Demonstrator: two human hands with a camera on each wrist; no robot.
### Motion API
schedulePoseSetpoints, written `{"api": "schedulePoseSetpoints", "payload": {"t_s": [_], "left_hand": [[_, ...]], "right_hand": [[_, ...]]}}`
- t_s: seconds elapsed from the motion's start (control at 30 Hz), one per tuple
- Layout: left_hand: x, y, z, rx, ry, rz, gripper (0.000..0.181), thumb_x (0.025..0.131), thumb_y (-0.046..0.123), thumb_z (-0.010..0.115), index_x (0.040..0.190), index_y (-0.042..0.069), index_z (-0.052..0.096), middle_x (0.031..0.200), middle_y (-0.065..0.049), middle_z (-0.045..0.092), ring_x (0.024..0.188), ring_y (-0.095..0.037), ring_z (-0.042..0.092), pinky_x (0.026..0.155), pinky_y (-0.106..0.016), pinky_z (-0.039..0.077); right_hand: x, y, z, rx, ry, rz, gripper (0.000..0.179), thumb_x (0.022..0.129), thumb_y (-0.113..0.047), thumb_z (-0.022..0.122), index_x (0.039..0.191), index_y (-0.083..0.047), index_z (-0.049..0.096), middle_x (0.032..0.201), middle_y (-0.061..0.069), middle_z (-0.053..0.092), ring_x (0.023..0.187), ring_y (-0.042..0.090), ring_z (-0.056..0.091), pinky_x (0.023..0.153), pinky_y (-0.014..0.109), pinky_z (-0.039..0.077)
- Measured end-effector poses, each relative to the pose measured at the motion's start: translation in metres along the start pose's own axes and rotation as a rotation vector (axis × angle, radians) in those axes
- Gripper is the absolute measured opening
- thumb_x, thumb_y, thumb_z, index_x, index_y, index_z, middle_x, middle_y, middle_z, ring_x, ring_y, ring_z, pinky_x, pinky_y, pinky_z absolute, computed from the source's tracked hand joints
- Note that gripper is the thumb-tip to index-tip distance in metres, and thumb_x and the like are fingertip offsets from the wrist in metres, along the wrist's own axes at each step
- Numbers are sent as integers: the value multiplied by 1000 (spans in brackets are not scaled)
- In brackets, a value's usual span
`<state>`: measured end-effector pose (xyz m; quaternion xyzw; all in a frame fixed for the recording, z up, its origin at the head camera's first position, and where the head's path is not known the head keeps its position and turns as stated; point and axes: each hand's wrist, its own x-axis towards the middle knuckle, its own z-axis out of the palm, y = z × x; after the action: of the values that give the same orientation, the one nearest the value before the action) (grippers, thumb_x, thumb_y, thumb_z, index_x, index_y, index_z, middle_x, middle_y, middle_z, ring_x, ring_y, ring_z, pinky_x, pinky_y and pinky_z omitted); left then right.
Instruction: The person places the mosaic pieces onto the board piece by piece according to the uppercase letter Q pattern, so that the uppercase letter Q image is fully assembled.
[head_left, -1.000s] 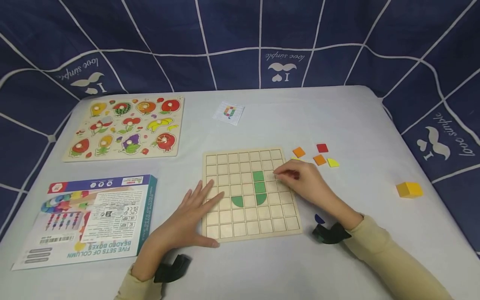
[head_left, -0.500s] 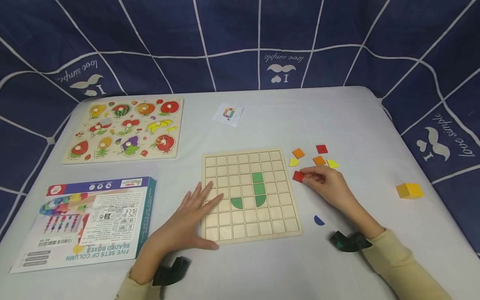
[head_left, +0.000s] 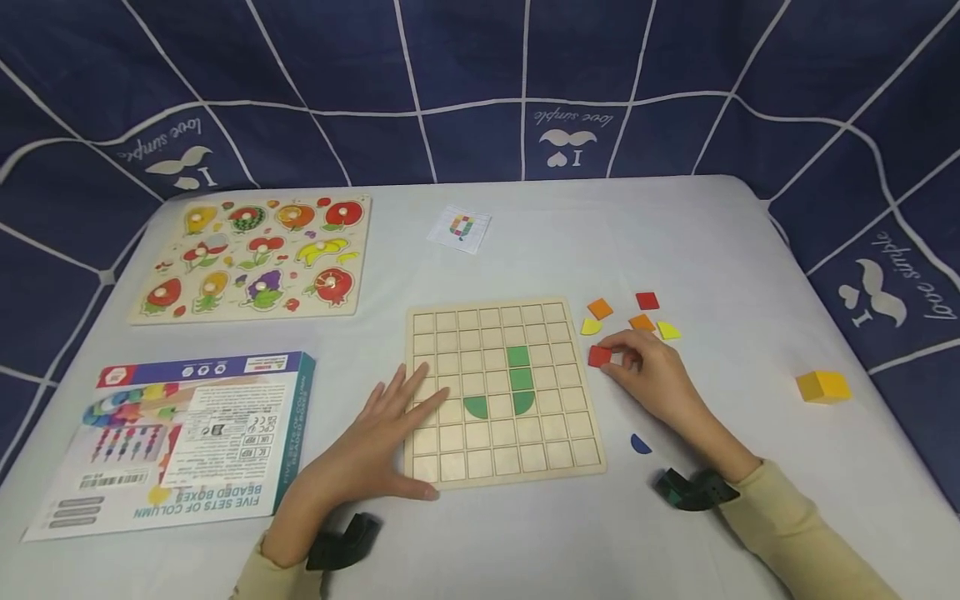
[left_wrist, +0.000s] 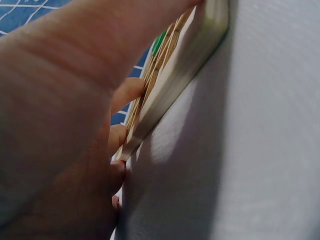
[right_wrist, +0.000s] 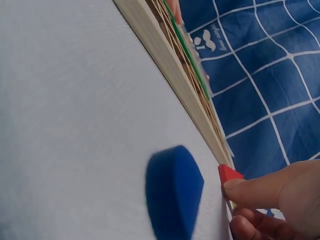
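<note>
A wooden grid board (head_left: 442, 458) lies mid-table, with two green square tiles (head_left: 519, 367) and two green quarter-round tiles (head_left: 476, 407) set in its cells. My left hand (head_left: 378, 442) is spread over the board's left edge, fingers straight, fingertips on the cells and thumb at the near corner. To the right of the board, my right hand (head_left: 651, 373) pinches a red square tile (head_left: 599, 357) between thumb and finger. In the right wrist view the thumb presses on the red tile (right_wrist: 229, 174), and a blue half-round tile (right_wrist: 175, 192) lies on the cloth nearby.
Orange tiles (head_left: 600, 308), yellow quarter-round tiles (head_left: 669, 331) and another red tile (head_left: 647, 300) lie beyond the right hand. A yellow block (head_left: 822, 387) stands far right. A pattern card (head_left: 460, 229), a fruit puzzle board (head_left: 247, 258) and a box (head_left: 187, 442) lie behind and left.
My right hand has moved from the board's right edge rightward to the red tile and now pinches it. The left hand has stayed in place on the board.
</note>
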<state>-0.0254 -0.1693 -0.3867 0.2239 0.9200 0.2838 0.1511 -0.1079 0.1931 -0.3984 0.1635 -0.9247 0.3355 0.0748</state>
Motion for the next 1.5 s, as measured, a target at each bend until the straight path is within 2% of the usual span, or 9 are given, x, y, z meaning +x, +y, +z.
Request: {"api": "schedulePoseSetpoints", "payload": {"t_s": [0.17,0.3,0.43,0.6,0.7,0.97,1.2,1.5], "left_hand": [[1,1,0,-2,-1,2,115,54,46,88,149,22,28,156,-3,0,139,-25,-11,109,-48,-2],[1,0,1,9,0,7,116,54,47,88,149,22,27,156,-3,-1,139,-24,-12,109,-48,-2],[0,-1,1,11,15,28,116,53,47,88,149,20,28,156,-5,0,139,-27,-10,109,-50,-1],[0,-3,1,13,24,41,115,54,48,87,149,20,28,156,-7,1,139,-29,-9,108,-52,0],[0,-2,1,13,14,37,115,54,49,87,149,20,28,156,-6,1,139,-28,-9,108,-51,0],[0,-2,0,0,8,25,114,55,49,87,149,22,28,156,-5,1,139,-27,-10,108,-52,0],[0,-2,0,-3,11,24,114,54,50,86,149,22,28,156,-5,2,139,-27,-9,108,-52,0],[0,-2,1,-3,18,21,114,54,48,87,148,22,29,156,-5,2,139,-27,-9,108,-52,-1]], "right_hand": [[-1,-2,-3,29,21,-11,20,73,8,74,85,-6,68,73,0,60,61,14,49,52,21,41],[2,-10,-7,114,1,12,14,77,6,72,84,-6,69,78,2,65,59,15,55,53,17,45],[8,-29,-5,295,-95,65,9,81,2,70,88,-3,69,84,5,67,65,17,64,60,20,51],[15,-57,14,518,-251,116,10,83,3,67,93,1,68,84,8,68,71,22,67,65,30,55],[15,-68,29,567,-310,109,10,83,3,68,92,1,68,80,6,69,69,21,67,64,31,55],[13,-81,50,463,-337,-12,11,80,3,71,85,-7,69,72,-4,65,63,10,61,58,26,52],[10,-84,51,313,-318,-114,12,79,-1,73,81,-12,69,68,-8,61,57,6,53,51,23,48],[10,-86,50,230,-309,-182,12,78,-1,74,78,-13,70,72,-11,58,60,4,50,51,21,44]]}}
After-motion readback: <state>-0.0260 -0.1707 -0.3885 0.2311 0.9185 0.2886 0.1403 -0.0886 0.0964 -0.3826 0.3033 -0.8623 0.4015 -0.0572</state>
